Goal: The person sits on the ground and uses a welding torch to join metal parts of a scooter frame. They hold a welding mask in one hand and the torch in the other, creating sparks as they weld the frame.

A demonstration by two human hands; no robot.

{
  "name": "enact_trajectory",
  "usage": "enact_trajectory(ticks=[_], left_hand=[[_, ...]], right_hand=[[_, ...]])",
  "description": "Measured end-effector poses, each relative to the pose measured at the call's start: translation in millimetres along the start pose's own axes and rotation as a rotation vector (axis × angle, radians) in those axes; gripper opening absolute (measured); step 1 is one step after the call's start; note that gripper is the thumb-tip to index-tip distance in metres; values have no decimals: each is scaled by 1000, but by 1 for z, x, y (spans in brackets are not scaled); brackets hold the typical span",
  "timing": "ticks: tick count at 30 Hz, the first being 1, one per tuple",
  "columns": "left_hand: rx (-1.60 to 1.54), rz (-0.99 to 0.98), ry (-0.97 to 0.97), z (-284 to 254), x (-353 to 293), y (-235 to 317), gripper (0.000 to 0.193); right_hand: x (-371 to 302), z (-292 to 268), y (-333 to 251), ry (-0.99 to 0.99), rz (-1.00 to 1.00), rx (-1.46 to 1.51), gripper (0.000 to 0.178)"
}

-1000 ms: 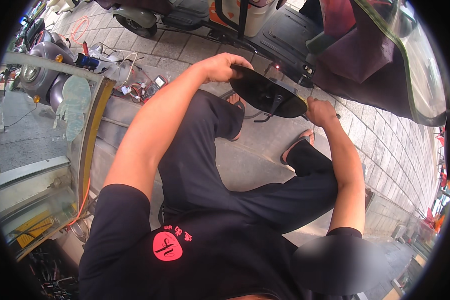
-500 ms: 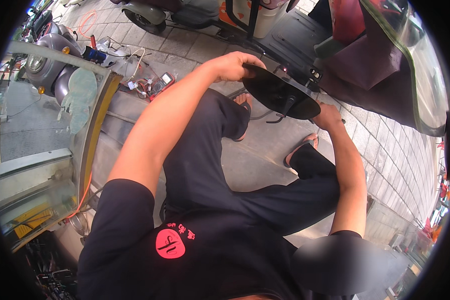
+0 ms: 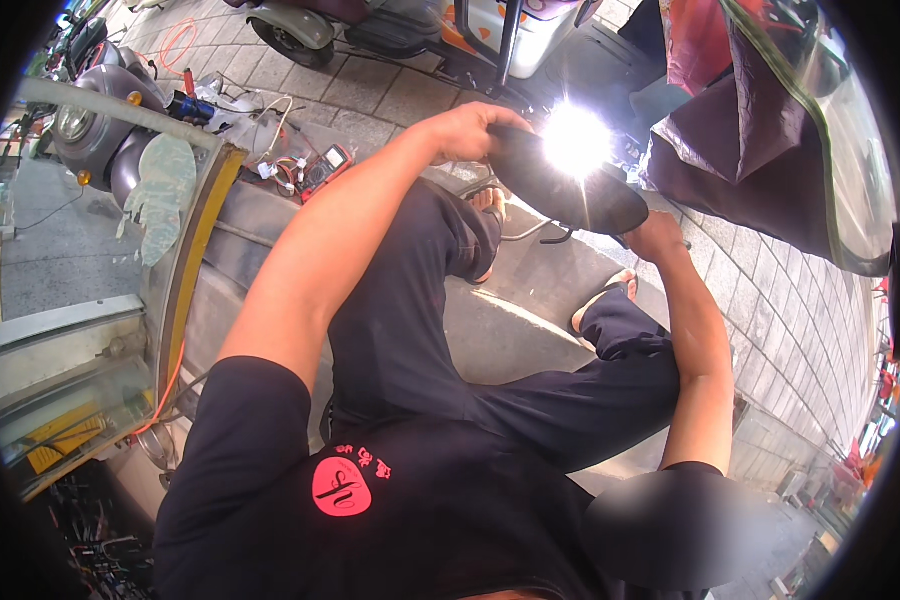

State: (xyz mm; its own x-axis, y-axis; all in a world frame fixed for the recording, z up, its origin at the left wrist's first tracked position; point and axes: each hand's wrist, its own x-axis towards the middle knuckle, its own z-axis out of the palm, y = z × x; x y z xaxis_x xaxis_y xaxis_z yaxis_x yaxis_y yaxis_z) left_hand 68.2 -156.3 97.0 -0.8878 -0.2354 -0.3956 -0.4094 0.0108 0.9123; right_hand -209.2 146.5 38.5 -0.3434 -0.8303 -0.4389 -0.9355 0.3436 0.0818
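Looks like I'm mid-job here: left hand [image 3: 475,130] is clamped on the near end of a glossy black panel [image 3: 570,190] at upper centre, right hand [image 3: 658,236] grips the far end w/ fingers tucked under, so it's lifted, not set anywhere yet imo. Sun glare blows out the panel's top. A multimeter [image 3: 327,168] w/ wires sits upper left, a scooter [image 3: 370,25] up top, and a purple cover [image 3: 750,130] crowds the right.

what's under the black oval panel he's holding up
Below the black oval panel, held by the left hand and right hand, show a sandalled foot and grey pavement. Its underside is hidden.
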Motion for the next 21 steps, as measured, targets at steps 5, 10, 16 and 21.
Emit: enact_trajectory(ticks=[5,10,16,21], left_hand=[[58,-9,-54,1,-6,2,30],[129,-29,-75,1,-4,0,31],[104,-60,-97,0,-4,-3,30],[130,-70,-93,2,-4,2,32]], right_hand=[[-10,-6,-2,47,-96,0,31],[-9,-8,-2,1,-71,-18,33],[-8,-7,0,0,-66,-14,33],[-7,-6,2,-14,-47,-20,33]])
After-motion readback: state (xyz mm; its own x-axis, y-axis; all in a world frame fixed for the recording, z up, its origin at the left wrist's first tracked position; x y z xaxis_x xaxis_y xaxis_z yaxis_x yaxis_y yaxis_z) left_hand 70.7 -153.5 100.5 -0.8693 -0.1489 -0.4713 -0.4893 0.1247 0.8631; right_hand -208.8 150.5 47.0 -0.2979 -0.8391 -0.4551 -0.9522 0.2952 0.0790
